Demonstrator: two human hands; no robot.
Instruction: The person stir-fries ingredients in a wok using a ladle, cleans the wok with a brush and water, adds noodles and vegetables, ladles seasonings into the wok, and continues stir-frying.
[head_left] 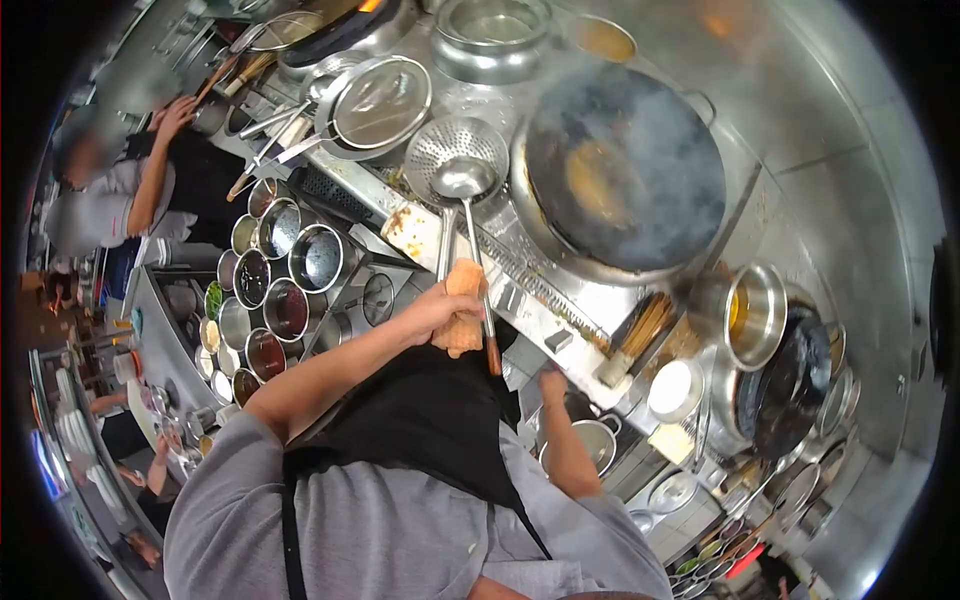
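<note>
Head view: how far along?

Past heating up, judging by the smoke over the big wok (pixel 685 195). Down inside, only a brownish-yellow patch, too hazy to name. No ladle working in there at this point; no finished dish to be made out.

And the grip?

Left hand (pixel 440 309): closed around a folded orange cloth (pixel 461 335), between apron and counter, seemingly over the handle of the perforated strainer (pixel 428 150). Ladle (pixel 463 179) with its bowl resting in that strainer, handle running down past the cloth; whether also caught in the fingers, impossible to tell. Right hand (pixel 552 382): low by the counter edge, too unclear to judge open or closed.

Containers?

On the left, clustered metal pots (pixel 347 262), some with dark or reddish contents, one with greens (pixel 213 300). Right of the wok, a tilted steel pot (pixel 712 305) with something yellow inside. Near that, a white bowl (pixel 675 390).
</note>
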